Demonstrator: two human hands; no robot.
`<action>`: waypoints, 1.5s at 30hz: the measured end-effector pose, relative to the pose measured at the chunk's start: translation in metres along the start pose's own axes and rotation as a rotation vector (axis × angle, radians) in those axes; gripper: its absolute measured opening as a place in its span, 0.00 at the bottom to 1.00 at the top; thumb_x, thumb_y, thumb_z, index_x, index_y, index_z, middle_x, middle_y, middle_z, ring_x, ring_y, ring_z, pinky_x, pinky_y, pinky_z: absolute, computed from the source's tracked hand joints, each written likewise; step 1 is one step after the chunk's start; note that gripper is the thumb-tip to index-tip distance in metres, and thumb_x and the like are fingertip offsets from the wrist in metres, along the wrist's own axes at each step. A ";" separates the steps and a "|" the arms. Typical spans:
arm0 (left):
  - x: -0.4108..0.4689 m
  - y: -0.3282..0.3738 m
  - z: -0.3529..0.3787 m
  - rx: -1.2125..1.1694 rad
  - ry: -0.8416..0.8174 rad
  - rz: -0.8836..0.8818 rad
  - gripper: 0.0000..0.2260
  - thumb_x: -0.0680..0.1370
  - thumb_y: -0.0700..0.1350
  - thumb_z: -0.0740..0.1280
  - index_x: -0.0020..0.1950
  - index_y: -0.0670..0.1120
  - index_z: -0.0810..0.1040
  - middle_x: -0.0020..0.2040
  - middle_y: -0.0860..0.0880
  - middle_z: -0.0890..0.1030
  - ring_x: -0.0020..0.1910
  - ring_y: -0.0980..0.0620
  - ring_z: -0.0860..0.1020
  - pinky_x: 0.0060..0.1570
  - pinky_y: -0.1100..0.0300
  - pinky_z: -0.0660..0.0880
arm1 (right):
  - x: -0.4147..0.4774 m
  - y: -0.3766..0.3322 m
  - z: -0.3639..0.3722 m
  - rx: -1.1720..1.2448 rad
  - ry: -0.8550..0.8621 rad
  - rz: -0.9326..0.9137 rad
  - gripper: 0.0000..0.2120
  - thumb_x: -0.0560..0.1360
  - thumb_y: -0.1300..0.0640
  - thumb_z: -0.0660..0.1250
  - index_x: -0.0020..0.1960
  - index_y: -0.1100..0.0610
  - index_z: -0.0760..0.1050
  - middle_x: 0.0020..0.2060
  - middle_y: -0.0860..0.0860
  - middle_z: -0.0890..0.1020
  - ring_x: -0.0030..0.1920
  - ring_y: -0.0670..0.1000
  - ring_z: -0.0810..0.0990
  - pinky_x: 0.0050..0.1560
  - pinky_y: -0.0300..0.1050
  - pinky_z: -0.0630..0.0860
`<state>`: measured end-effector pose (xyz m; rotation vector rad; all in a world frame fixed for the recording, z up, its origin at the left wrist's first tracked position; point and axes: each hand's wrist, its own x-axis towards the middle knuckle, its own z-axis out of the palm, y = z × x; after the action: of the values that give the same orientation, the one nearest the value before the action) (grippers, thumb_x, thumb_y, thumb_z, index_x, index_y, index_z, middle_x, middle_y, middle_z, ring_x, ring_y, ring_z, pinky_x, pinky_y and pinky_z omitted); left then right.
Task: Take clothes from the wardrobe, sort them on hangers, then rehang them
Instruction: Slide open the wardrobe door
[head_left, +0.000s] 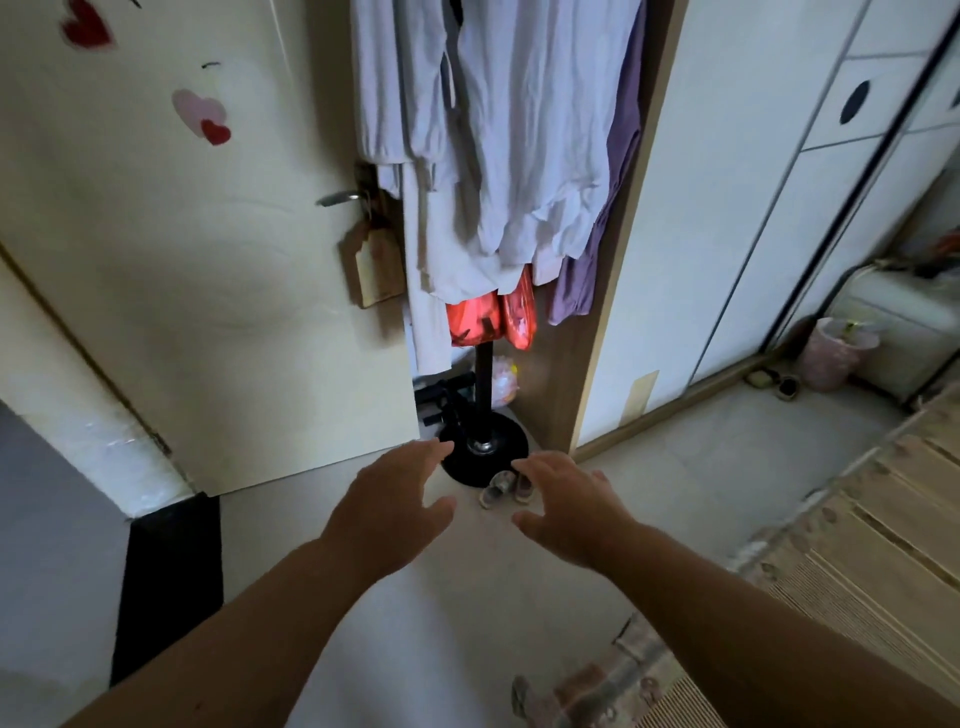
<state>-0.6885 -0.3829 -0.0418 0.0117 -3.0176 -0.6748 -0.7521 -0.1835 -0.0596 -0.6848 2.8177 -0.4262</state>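
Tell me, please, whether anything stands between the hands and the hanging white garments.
Nothing visible does: the left hand and right hand, both open, face the hanging white cloth garments across open air.

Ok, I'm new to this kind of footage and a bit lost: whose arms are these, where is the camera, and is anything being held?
There is no machine here. A person wears one wide-angle camera on the head, looking forward and down, so the two bare arms are their own. The left hand and right hand reach forward, both open and holding nothing. Ahead is a coat stand on a black round base, hung with pale garments, a purple garment and something red. A pair of small shoes lies on the floor by the base. To the left is a door with heart stickers, and to the right are white wardrobe doors.
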 end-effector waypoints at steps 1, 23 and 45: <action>0.018 0.000 0.000 -0.009 0.000 0.020 0.28 0.77 0.53 0.64 0.75 0.54 0.59 0.75 0.55 0.62 0.74 0.57 0.59 0.69 0.65 0.54 | 0.013 0.004 -0.005 0.012 0.006 0.013 0.29 0.74 0.43 0.63 0.73 0.46 0.59 0.72 0.48 0.64 0.69 0.49 0.67 0.70 0.55 0.62; 0.423 0.062 0.006 -0.096 -0.063 0.575 0.27 0.74 0.53 0.65 0.73 0.52 0.66 0.74 0.53 0.65 0.73 0.56 0.62 0.71 0.61 0.58 | 0.220 0.149 -0.131 0.059 0.326 0.572 0.30 0.75 0.41 0.61 0.74 0.44 0.56 0.75 0.47 0.57 0.72 0.50 0.64 0.72 0.54 0.61; 0.651 0.332 0.105 -0.134 0.020 0.504 0.25 0.78 0.53 0.61 0.74 0.57 0.59 0.77 0.59 0.54 0.75 0.59 0.55 0.73 0.55 0.56 | 0.298 0.474 -0.308 -0.063 0.431 0.529 0.29 0.74 0.41 0.61 0.73 0.43 0.58 0.74 0.47 0.60 0.71 0.50 0.64 0.71 0.53 0.62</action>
<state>-1.3427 -0.0494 0.0355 -0.7115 -2.7653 -0.8010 -1.2897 0.1482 0.0342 0.1854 3.2542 -0.4242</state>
